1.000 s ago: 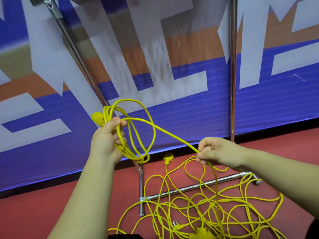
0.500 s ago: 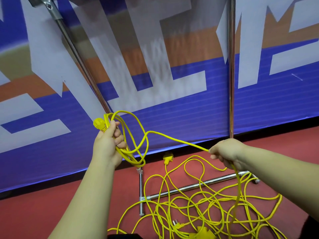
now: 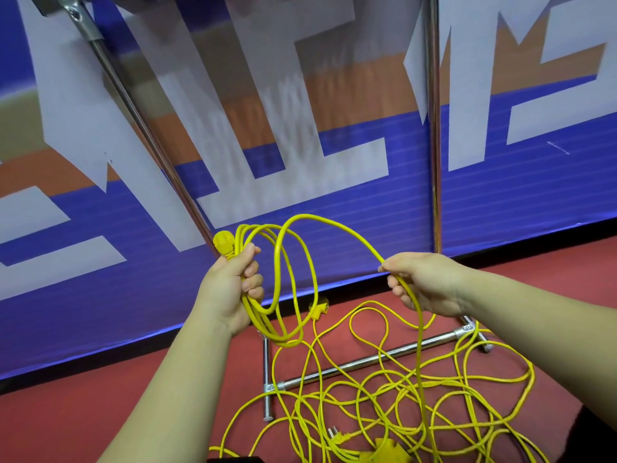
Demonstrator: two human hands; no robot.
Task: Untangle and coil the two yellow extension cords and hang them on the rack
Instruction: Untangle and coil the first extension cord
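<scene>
Gripping coiled loops of yellow extension cord (image 3: 267,324), connector end (image 3: 224,244) poking above the fist: left hand (image 3: 230,289) | right hand (image 3: 427,285) pinches the strand arcing over from the loops | tangled cord pile (image 3: 377,406) lies on the red floor (image 3: 100,396), draped across the rack (image 3: 367,360) base bars, near right

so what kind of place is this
Likely an indoor sports or event hall, though that is a guess: a red court-like floor, a large printed blue banner as backdrop, and a metal pipe rack.
</scene>
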